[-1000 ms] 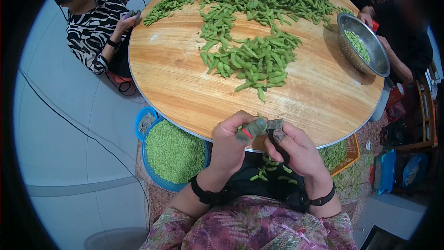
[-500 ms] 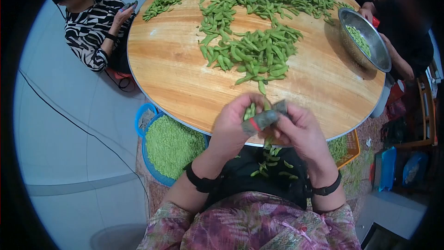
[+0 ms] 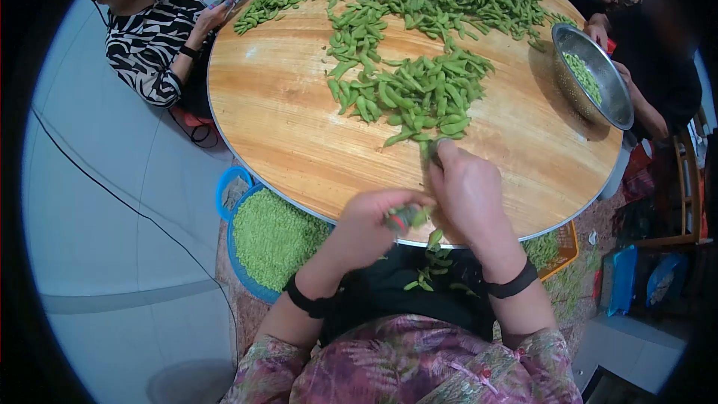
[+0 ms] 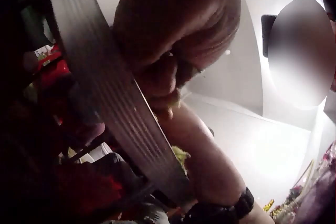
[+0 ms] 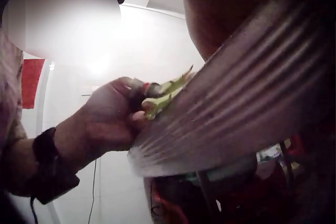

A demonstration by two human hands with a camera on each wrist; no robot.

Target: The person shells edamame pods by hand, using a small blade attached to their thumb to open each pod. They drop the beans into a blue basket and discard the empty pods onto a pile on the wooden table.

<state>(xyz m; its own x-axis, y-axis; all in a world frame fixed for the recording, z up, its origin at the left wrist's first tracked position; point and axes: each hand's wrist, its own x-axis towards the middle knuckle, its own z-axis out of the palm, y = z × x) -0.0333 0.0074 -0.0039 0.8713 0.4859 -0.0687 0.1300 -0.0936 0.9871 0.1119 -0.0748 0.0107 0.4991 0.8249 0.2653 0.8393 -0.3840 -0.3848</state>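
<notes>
The left hand [image 3: 366,230] hung just off the near edge of the round surface [image 3: 299,135], its fingers pinching a green pod [image 3: 410,217]. The right hand [image 3: 467,191] lay stretched over the surface beside it, its fingertips at the nearest pods of the pile [image 3: 419,93]. Motion blur hid whether it was gripping any. A blue basket [image 3: 231,243] of shelled beans sat on the floor left of the left hand. A metal bowl [image 3: 598,101] stood tilted at the surface's right edge.
</notes>
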